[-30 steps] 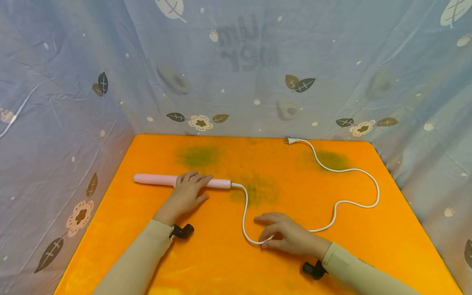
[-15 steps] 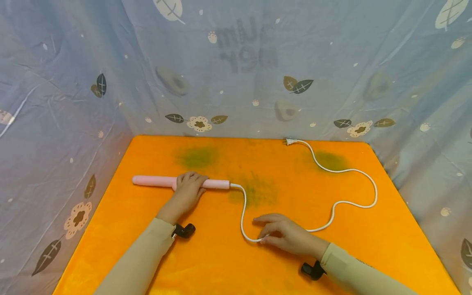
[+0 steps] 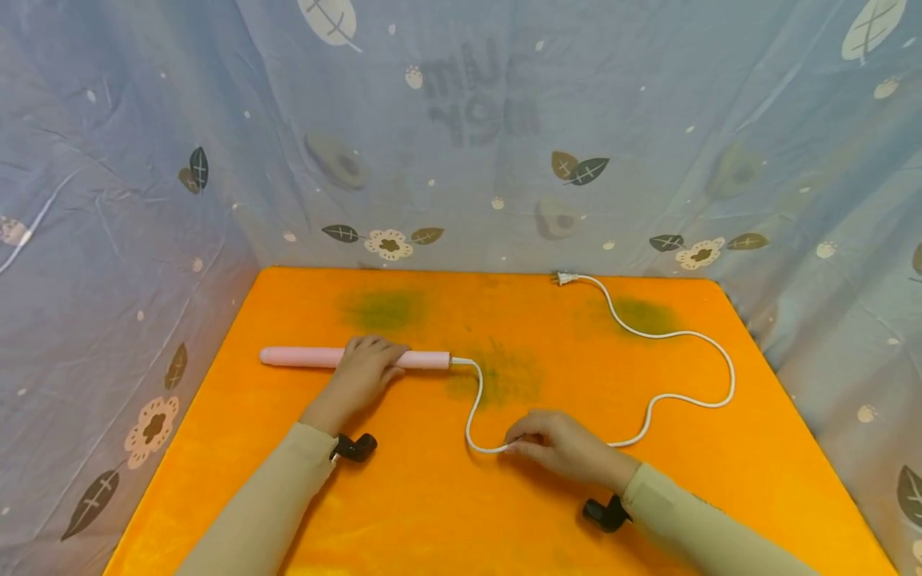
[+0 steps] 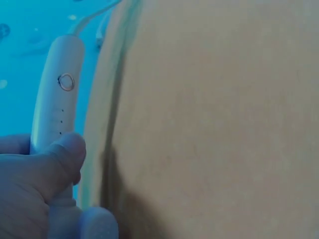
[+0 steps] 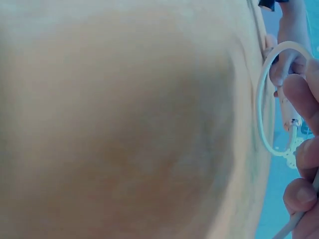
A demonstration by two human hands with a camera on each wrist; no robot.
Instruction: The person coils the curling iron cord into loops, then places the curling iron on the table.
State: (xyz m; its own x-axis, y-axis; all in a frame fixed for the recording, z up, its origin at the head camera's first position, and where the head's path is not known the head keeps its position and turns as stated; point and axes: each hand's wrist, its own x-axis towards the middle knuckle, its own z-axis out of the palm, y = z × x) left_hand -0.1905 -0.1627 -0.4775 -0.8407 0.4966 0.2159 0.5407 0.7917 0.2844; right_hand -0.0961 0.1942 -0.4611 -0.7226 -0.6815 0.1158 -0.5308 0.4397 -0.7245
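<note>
A pink curling iron (image 3: 298, 357) lies crosswise on the left half of the table, rounded tip to the left. My left hand (image 3: 360, 376) grips it around the middle. In the left wrist view, the thumb (image 4: 67, 149) lies along the handle (image 4: 52, 99), below a round button (image 4: 66, 81) and a row of small dots. A white cord (image 3: 702, 403) leaves the handle's right end and curves toward me. My right hand (image 3: 565, 448) pinches this cord between thumb and fingers. In the right wrist view the cord (image 5: 260, 99) bows in a loop beside the fingers (image 5: 300, 194).
The cord winds on to the right and back to a two-pin plug (image 3: 567, 278) at the table's far edge. An orange cloth with greenish patches covers the table (image 3: 418, 512). Patterned blue-grey curtains (image 3: 461, 160) enclose its back and sides.
My left fingers have curled around the curling iron's handle. My right fingers have drawn together on the cord and shifted slightly away from me, pulling its near bend along.
</note>
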